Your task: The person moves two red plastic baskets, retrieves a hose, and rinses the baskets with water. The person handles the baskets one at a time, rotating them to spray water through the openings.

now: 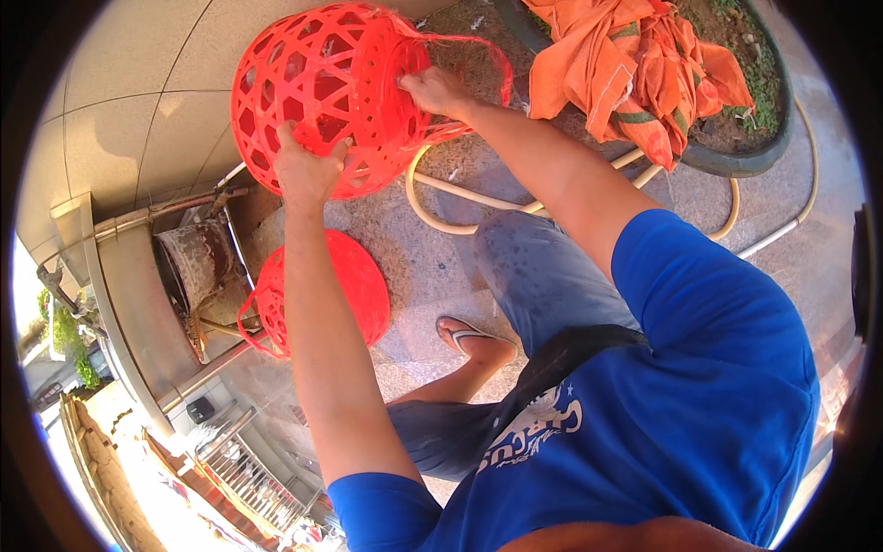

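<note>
A large red woven plastic basket (pixel 331 90) with open hexagonal gaps lies tilted on its side at the top of the view. My left hand (pixel 303 165) grips its latticed side, thumb and fingers spread over the weave. At the basket's narrower end, my right hand (pixel 434 93) holds the rim, fingertips partly hidden. Frayed red straps (pixel 493 52) hang from that end. A second red plastic basket (pixel 362 286) stands on the floor beyond my left forearm, which hides part of it.
Orange woven sacks (pixel 621 76) lie over a dark planter (pixel 748 162) at upper right. A cream hose (pixel 441 224) loops over the wet floor near my knee. A tiled wall (pixel 145 103) borders the left; below it are a rusty metal cylinder (pixel 196 262) and a metal rack (pixel 255 483).
</note>
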`<state>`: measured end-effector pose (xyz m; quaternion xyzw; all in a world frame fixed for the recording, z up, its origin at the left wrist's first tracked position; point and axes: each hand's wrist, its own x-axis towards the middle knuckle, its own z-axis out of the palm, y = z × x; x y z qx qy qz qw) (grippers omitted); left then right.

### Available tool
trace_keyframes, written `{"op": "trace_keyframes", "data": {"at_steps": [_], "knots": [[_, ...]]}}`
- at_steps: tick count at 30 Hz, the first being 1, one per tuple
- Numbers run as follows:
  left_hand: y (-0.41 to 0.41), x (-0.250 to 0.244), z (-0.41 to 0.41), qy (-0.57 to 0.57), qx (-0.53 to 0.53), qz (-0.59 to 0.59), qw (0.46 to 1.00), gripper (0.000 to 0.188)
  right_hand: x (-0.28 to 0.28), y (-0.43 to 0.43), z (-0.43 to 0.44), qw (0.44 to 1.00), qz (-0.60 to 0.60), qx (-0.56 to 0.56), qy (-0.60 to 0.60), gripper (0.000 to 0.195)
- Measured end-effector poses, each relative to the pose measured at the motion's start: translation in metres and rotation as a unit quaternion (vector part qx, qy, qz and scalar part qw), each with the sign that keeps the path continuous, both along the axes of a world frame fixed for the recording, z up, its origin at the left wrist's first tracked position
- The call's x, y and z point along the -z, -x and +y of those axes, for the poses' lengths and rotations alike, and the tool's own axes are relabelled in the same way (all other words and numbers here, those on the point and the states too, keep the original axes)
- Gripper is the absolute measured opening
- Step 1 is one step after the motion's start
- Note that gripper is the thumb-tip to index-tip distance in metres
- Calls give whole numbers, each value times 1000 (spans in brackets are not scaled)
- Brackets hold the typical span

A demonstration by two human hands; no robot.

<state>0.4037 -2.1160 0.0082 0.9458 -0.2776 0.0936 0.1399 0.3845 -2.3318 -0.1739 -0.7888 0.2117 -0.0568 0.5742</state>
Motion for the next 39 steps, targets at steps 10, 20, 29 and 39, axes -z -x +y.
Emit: {"op": "trace_keyframes", "data": {"at_steps": [10, 20, 29, 39], "knots": [[6, -7, -11, -49, -52, 38, 997, 83, 25, -21, 3, 998, -3, -27, -53, 61], [13, -7, -8, -52, -46, 28, 997, 79, -2, -8, 1, 998, 27, -54, -30, 60], [11, -8, -8, -46, -34, 20, 998, 80, -13, -1, -5, 993, 79, -73, 51, 60], [11, -9, -3, -45, -39, 26, 998, 80, -21, 4, 4, 997, 43, 5, 62, 58]]}}
